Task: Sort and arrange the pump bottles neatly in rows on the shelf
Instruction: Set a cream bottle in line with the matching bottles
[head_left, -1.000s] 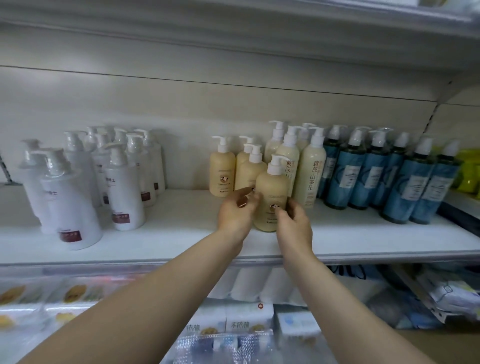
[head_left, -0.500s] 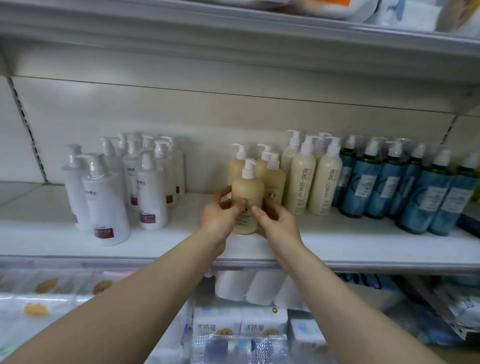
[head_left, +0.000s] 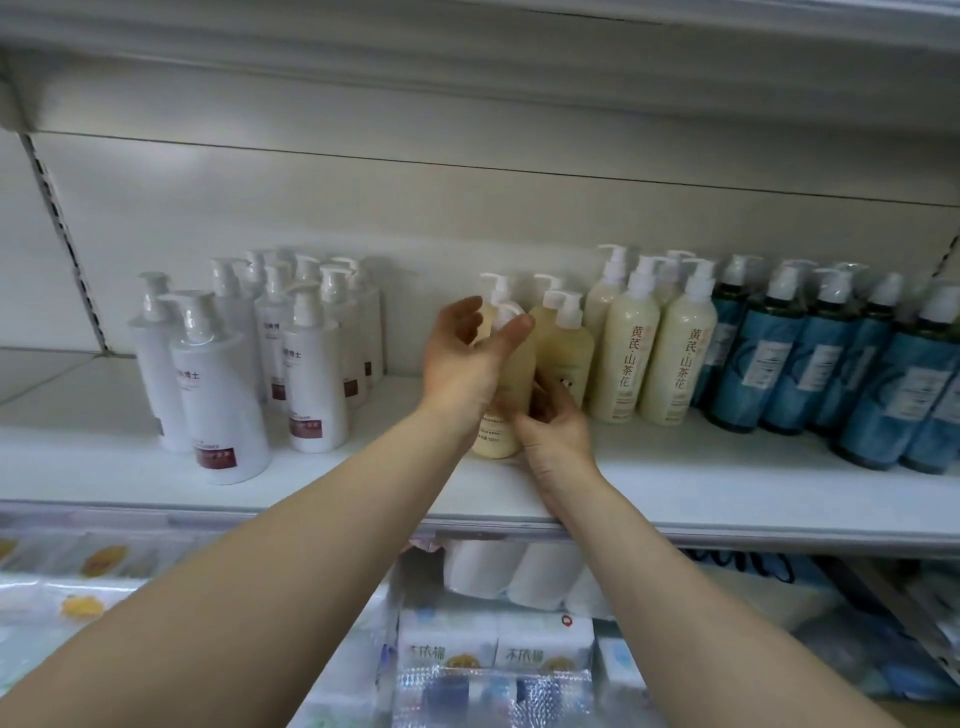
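A beige pump bottle (head_left: 492, 442) stands upright near the front of the white shelf (head_left: 675, 486). My right hand (head_left: 557, 434) grips its lower body from the right. My left hand (head_left: 465, 361) is raised at the bottle's top, with thumb and fingers curled round the white pump head. Two or three more beige bottles (head_left: 566, 353) stand just behind it. To the left is a loose cluster of white pump bottles (head_left: 223, 395). On the right stand tall cream bottles (head_left: 626, 364), then rows of blue bottles (head_left: 779, 374).
A gap of bare shelf lies between the white cluster and the beige bottles. The shelf above hangs low over the pump heads. Below the shelf edge sit paper rolls (head_left: 519, 577) and tissue packs (head_left: 493, 649).
The beige bottle has been slid left, away from the cream bottles. My left hand has risen from the bottle's body to its pump head. My right hand stays low on the body.
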